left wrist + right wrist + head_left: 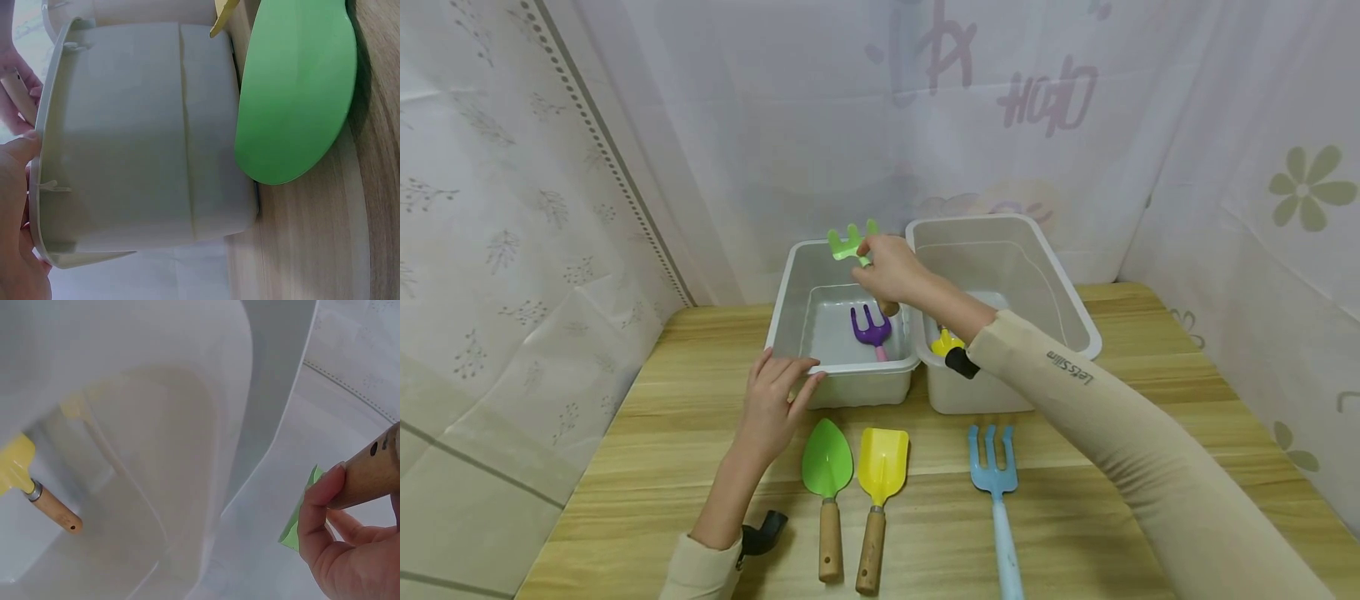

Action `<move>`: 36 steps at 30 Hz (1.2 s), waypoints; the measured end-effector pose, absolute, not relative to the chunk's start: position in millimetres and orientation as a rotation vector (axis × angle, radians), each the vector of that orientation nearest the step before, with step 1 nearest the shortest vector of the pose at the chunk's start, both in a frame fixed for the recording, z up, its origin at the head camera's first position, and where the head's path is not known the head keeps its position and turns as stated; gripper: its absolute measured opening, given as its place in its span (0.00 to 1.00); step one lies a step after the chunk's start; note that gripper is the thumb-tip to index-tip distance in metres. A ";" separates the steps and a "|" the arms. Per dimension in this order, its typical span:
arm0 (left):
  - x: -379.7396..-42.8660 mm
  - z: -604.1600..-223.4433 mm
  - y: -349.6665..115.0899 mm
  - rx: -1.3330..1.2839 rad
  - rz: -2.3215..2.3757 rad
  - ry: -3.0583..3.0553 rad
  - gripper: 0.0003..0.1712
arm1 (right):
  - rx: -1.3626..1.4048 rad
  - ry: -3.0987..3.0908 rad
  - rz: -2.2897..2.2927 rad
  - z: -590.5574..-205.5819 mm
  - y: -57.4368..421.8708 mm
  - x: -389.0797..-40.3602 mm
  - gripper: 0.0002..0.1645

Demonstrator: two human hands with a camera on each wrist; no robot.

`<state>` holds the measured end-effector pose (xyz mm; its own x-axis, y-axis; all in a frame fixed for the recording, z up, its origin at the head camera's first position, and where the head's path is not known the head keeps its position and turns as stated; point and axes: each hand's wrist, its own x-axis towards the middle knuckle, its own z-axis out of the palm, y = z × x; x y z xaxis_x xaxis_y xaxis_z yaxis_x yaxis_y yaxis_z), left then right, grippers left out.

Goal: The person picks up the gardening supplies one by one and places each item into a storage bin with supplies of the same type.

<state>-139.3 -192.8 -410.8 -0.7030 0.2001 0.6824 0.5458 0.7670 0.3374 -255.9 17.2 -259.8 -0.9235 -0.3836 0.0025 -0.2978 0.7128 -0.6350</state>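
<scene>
Starting at your left, your left hand (772,400) lies with fingers spread on the near rim of the left bin (865,387). In front of it, a pointed green trowel (827,462) lies on the wood-grain table (647,433). The green three-pronged hand fork (848,247) is up above the left bin, where a purple fork (873,332) lies; a square-ended yellow shovel (882,467) is on the table. Your right hand (891,271) pinches the green fork near its neck, its wooden handle (365,475) reaching back under your palm. Expect it to be light and stiff, and not fragile (the head looks like painted metal, so perhaps slippery). The front of the handle, just behind the neck, should balance best. Farther right, the right bin (973,398) holds a yellow-bladed tool (14,464), and a light-blue fork (994,478) lies in front.
</scene>
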 end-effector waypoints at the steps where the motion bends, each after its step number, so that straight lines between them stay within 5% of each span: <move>1: -139.3 -410.7 -192.8 -0.556 -0.702 -2.317 0.11 | -0.555 2.781 -0.995 -260.1 16.7 -256.6 0.28; 21: -138.7 -410.4 -191.7 -0.560 -0.692 -2.312 0.11 | -0.594 2.828 -0.846 -263.1 15.3 -263.5 0.28; 27: -138.4 -410.0 -191.7 -0.553 -0.693 -2.320 0.11 | -0.648 2.884 -0.544 -260.7 15.4 -260.9 0.16; 36: -138.7 -410.0 -191.6 -0.555 -0.689 -2.322 0.11 | -0.626 2.831 -0.546 -257.0 18.3 -253.9 0.32</move>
